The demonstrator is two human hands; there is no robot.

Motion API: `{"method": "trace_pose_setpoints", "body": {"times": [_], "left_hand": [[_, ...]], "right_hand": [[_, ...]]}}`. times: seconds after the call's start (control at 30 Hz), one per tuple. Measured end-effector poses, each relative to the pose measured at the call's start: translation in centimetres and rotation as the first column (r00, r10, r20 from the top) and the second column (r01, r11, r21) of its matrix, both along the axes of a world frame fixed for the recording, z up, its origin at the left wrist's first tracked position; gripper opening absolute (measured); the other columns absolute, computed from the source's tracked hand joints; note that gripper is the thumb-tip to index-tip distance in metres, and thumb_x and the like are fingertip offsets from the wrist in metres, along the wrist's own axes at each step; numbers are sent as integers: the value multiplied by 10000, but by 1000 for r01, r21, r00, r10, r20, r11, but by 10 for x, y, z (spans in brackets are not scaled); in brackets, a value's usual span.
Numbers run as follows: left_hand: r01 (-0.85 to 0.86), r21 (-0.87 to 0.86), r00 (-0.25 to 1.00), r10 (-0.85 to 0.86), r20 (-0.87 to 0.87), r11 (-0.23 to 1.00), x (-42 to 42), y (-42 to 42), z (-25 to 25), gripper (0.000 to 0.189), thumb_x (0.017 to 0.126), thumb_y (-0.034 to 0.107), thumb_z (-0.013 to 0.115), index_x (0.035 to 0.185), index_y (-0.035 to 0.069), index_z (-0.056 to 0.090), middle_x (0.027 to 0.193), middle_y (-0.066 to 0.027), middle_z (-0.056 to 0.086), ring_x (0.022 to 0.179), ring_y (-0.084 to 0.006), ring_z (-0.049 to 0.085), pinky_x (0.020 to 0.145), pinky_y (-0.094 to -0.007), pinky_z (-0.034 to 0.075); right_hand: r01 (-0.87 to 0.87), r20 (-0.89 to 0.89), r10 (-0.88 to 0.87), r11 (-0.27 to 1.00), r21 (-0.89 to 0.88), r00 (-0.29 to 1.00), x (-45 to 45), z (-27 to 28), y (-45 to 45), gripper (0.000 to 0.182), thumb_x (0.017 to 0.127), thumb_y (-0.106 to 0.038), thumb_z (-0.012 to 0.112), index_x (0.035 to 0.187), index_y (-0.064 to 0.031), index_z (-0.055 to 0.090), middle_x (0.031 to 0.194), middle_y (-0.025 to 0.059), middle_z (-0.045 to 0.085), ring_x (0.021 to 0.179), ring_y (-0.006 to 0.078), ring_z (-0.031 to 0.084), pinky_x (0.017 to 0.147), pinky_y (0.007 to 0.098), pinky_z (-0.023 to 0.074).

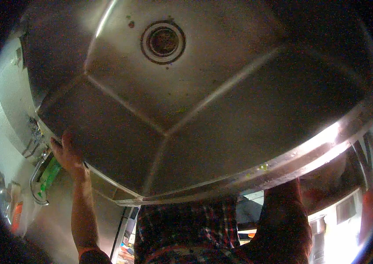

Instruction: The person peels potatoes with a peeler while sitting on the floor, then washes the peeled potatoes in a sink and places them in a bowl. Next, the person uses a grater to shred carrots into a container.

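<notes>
A deep stainless-steel sink basin (226, 132) fills most of the view before me. A round drain (163, 41) sits in its floor, with small dark bits scattered around. My left hand (67, 153) is on the sink's left rim (107, 180), its digits on both sides of the edge. My right forearm reaches down beneath the broad front rim (292, 160), which hides the right hand. Small green scraps (263, 167) stick to that front rim.
To the left are a curved metal tube (32, 180), a green object (49, 176) and an orange object (17, 216), beside a pale wall (6, 109). Bright glare at lower right obscures the things there. Most of the basin is dim and grainy.
</notes>
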State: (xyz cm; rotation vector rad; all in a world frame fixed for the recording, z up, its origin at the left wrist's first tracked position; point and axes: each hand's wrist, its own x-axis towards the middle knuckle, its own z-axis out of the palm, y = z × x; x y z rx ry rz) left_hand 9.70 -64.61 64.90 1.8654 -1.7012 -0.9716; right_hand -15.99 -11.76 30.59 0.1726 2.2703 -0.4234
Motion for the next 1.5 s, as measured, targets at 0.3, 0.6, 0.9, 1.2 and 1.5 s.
{"method": "trace_pose_setpoints", "body": {"times": [0.3,0.6,0.9,1.2,1.5], "left_hand": [[44,47,999,-43,-16,998,20,-8,0,572,1004,201,672,1473,-34,443,1432,-183,552,1235,-311,575,1068,-451,483],[61,73,998,-59,-23,995,25,-13,-1,578,1004,205,668,1477,-36,440,1430,-184,555,1225,-313,579,1065,-452,483],[65,79,998,-63,-19,995,33,-11,0,584,1003,209,664,1481,-39,437,1429,-186,558,1216,-315,583,1063,-453,484],[73,84,997,-72,-21,994,36,-14,-1,590,1003,213,661,1485,-41,434,1428,-187,561,1206,-317,587,1060,-453,484],[102,78,995,-101,-15,992,34,-14,0,587,992,219,673,1457,-58,445,1405,-196,573,1182,-305,590,1052,-451,489]], "right_hand": [[111,-5,-112,992,-65,994,-3,19,4,509,971,-270,641,1355,62,593,1248,270,697,1109,408,682,985,483,548],[192,-1,-193,976,-106,981,-1,14,11,488,964,-233,653,1349,61,597,1249,256,700,1107,385,682,980,468,549],[237,20,-237,962,-138,971,-2,15,9,468,957,-196,665,1343,60,602,1250,243,702,1104,362,682,974,453,550],[286,42,-282,947,-148,958,-1,19,8,451,950,-159,677,1338,59,607,1251,229,704,1102,340,682,969,438,552],[335,60,-330,925,-179,942,-3,19,8,436,942,-122,688,1332,57,612,1253,215,706,1099,317,681,963,423,553]]}}
